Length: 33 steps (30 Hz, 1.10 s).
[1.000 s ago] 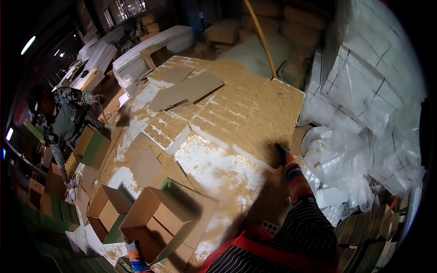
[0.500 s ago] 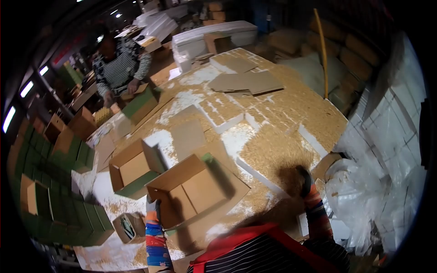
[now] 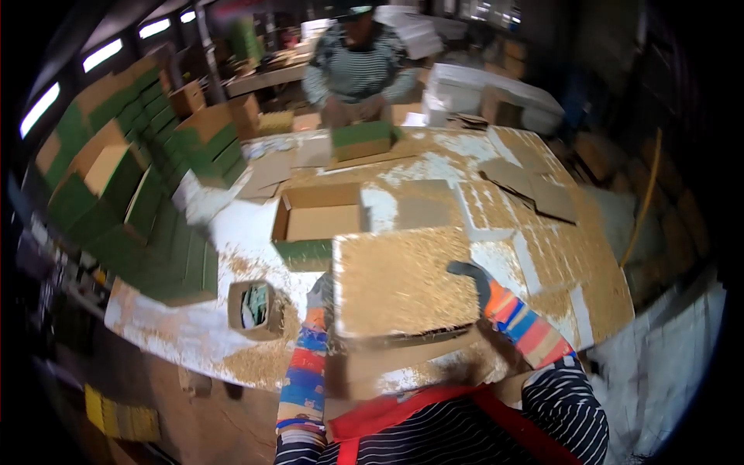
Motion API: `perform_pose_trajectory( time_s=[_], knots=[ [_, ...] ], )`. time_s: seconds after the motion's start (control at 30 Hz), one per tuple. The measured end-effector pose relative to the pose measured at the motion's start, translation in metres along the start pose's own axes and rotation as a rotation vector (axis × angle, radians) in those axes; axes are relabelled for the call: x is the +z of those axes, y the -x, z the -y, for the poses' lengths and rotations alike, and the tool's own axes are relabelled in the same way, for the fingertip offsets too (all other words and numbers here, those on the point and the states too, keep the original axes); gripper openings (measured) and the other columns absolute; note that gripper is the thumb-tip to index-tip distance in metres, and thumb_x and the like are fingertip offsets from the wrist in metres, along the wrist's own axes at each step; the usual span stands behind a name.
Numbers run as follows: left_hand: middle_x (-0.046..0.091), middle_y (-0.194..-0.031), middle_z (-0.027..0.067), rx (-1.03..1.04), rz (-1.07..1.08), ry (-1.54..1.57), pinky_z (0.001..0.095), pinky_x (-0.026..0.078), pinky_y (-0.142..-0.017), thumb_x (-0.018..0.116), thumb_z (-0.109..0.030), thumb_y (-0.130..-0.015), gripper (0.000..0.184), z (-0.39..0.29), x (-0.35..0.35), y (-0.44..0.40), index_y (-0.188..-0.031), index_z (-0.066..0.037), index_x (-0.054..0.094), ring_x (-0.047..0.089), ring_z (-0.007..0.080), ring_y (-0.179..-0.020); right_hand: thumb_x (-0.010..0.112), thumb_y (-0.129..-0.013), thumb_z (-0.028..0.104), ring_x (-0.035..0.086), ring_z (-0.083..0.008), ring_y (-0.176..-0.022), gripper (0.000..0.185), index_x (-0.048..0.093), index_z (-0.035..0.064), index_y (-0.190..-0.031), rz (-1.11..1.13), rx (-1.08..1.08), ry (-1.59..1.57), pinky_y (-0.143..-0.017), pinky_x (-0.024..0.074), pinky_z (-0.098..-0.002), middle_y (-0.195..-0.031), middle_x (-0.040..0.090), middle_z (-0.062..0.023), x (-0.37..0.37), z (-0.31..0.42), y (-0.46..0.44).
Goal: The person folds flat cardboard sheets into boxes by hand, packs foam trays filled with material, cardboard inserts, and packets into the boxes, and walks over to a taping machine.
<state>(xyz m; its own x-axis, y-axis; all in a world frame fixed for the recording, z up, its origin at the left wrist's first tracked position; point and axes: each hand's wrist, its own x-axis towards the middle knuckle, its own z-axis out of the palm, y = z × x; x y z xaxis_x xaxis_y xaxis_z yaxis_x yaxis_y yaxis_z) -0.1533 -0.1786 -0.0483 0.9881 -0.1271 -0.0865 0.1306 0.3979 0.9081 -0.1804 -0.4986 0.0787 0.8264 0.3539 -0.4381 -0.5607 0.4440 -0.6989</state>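
Rectangular white-edged slab with a flaky tan top (image 3: 403,283) is between the person's hands, near the middle of the white table's (image 3: 246,221) near edge. Left to right: small open cardboard box of greenish packets (image 3: 237,310), near left corner; grey-gloved left hand (image 3: 319,291) beside the slab, grip unclear; dark-gloved right hand (image 3: 475,277) gripping its right edge.

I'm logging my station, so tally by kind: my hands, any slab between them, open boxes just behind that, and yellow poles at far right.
Left hand and right hand: 2
Slab: 1
Open box: 1
Yellow pole: 1
Total: 5
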Motion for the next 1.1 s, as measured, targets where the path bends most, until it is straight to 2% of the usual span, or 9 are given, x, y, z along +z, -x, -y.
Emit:
perform_pose_trajectory(
  time_s=[0.13,0.17,0.23,0.53,0.63,0.7,0.83,0.97,1.1],
  knots=[
    [0.061,-0.103,0.0091,0.599,-0.219,-1.147,0.0297,0.046,-0.081,0.049,-0.023,-0.087,0.036,0.037,-0.013,-0.017,-0.111,0.003,0.054,0.059,0.0199,-0.091,0.06,-0.074,0.01,0.056,-0.0208,-0.096,0.052,0.042,0.0039,-0.122,0.093,-0.24,0.596,-0.082,0.0473,-0.0325,-0.109,0.055,-0.0112,-0.021,-0.007,0.008],
    [0.062,-0.1,0.0076,0.205,-0.371,-0.351,0.029,0.045,-0.077,0.05,-0.018,-0.085,0.033,0.01,0.019,-0.005,-0.111,0.004,0.054,0.057,0.0154,-0.088,0.059,-0.075,0.01,0.055,-0.0203,-0.099,0.047,0.045,0.0035,-0.119,0.182,-0.426,0.904,-0.085,0.0452,-0.032,-0.109,0.055,-0.0109,-0.051,-0.014,-0.003],
    [0.062,-0.096,0.0057,0.17,-0.411,-0.216,0.0267,0.045,-0.074,0.052,-0.017,-0.085,0.032,0.005,0.021,-0.007,-0.108,0.003,0.056,0.056,0.0122,-0.085,0.058,-0.077,0.012,0.054,-0.0198,-0.1,0.04,0.048,0.0027,-0.115,0.257,-0.611,1.31,-0.086,0.0438,-0.032,-0.107,0.056,-0.0101,-0.093,-0.029,-0.009],
    [0.061,-0.1,0.0119,-0.053,-0.377,-0.214,0.0285,0.042,-0.081,0.052,-0.024,-0.085,0.039,0.012,0.029,-0.017,-0.114,0.002,0.052,0.055,0.0186,-0.092,0.066,-0.077,0.024,0.059,-0.0191,-0.084,0.046,0.05,0.0007,-0.113,-0.176,0.111,0.409,-0.072,0.0495,-0.0309,-0.099,0.059,-0.01,-0.034,-0.041,-0.044],
    [0.061,-0.095,0.0155,0.363,-0.323,-0.63,0.0341,0.044,-0.081,0.054,-0.03,-0.083,0.041,0.02,-0.017,-0.005,-0.114,-0.004,0.053,0.058,0.0288,-0.089,0.07,-0.073,0.026,0.05,-0.0249,-0.103,0.055,0.046,-0.0006,-0.116,-0.273,-0.471,1.153,-0.083,0.0419,-0.0367,-0.112,0.052,-0.0154,-0.049,-0.064,-0.064],
    [0.061,-0.089,0.0148,0.511,-0.944,-1.175,0.0367,0.046,-0.075,0.059,-0.03,-0.077,0.033,-0.023,-0.064,0.028,-0.099,-0.006,0.061,0.058,0.0319,-0.079,0.07,-0.071,0.027,0.041,-0.0305,-0.113,0.06,0.045,0.0005,-0.118,-0.31,-0.729,1.675,-0.091,0.0358,-0.0411,-0.123,0.043,-0.0206,-0.009,-0.057,-0.042],
    [0.064,-0.087,0.0091,-0.273,-0.999,-1.732,0.0366,0.047,-0.069,0.06,-0.049,-0.067,0.042,-0.054,-0.14,0.06,-0.09,-0.014,0.064,0.06,0.0272,-0.081,0.055,-0.073,0.05,0.03,-0.0461,-0.12,0.072,0.041,-0.0012,-0.122,0.277,-0.222,2.292,-0.099,0.0281,-0.0467,-0.13,0.029,-0.0318,-0.009,-0.077,-0.058],
    [0.063,-0.093,0.0132,-0.552,-0.693,-1.809,0.0467,0.043,-0.073,0.049,-0.059,-0.071,0.054,-0.035,-0.181,0.048,-0.092,-0.012,0.065,0.059,0.032,-0.09,0.058,-0.075,0.04,0.037,-0.0415,-0.116,0.064,0.04,0.0002,-0.123,0.581,-0.265,2.04,-0.094,0.0351,-0.0448,-0.127,0.036,-0.0259,-0.014,-0.039,-0.062],
    [0.064,-0.083,0.0142,-0.359,-0.82,-1.748,0.0421,0.047,-0.066,0.062,-0.05,-0.067,0.046,-0.039,-0.179,0.064,-0.083,-0.007,0.067,0.062,0.0309,-0.079,0.058,-0.079,0.021,0.054,-0.025,-0.101,0.044,0.048,0.0012,-0.118,-0.073,-0.453,1.02,-0.085,0.0438,-0.0319,-0.113,0.054,-0.0155,-0.039,0.029,-0.06]
  ],
)
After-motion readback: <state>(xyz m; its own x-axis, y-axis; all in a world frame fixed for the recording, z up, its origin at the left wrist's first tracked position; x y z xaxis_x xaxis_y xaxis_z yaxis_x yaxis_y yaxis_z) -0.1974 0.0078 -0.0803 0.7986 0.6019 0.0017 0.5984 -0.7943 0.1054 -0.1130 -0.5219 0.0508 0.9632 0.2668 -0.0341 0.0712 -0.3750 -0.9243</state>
